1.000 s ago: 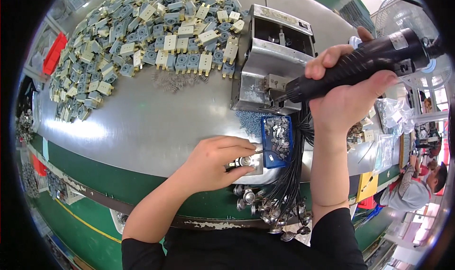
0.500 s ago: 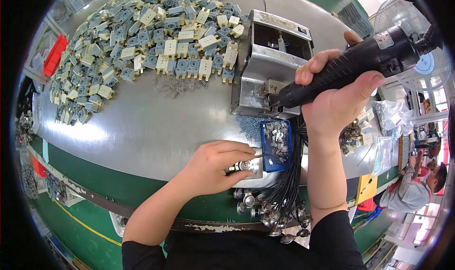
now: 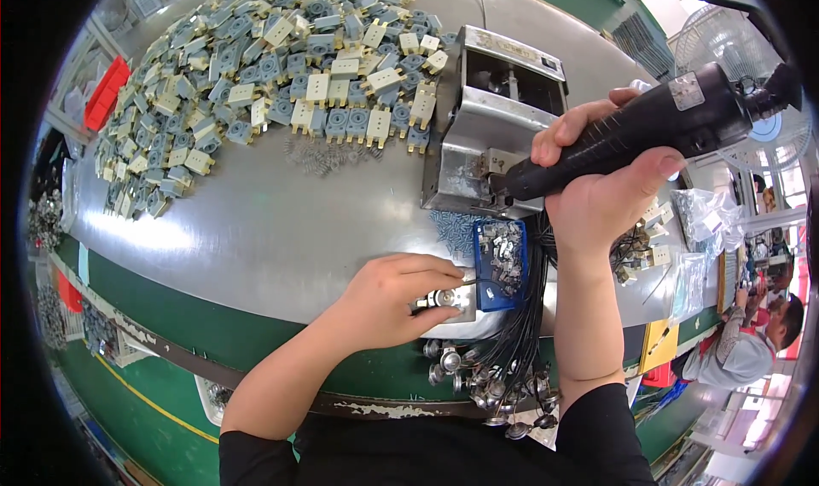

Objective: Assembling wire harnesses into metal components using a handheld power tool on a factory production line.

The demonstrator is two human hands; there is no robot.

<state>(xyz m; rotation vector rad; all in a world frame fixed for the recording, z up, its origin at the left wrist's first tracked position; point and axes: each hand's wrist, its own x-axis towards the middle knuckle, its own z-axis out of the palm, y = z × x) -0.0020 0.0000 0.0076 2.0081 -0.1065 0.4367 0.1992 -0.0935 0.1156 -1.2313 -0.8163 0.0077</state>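
Note:
My left hand (image 3: 391, 302) has its thumb and fingers closed around a small round metal part (image 3: 442, 298) with a dark wire, on a small metal plate (image 3: 467, 301) at the bench's near edge. My right hand (image 3: 589, 213) is wrapped round a black electric screwdriver (image 3: 627, 136), held tilted. The driver's lower left end is at the front of a metal screw feeder (image 3: 478, 136); its very tip is hard to make out. Beside the left hand's fingertips stands a blue tray (image 3: 493, 302) of small metal pieces.
A large heap of grey and cream switch-like blocks (image 3: 281, 68) covers the far left of the bench (image 3: 281, 221). Loose springs (image 3: 320, 156) and blue screws (image 3: 452, 230) lie near. Black wires (image 3: 533, 290) with round metal ends hang over the front edge. Another person (image 3: 742, 349) sits at the right.
The bench and its contents appear slightly lower and to the right in the picture. Both hands keep their grips; the screwdriver stays at the feeder.

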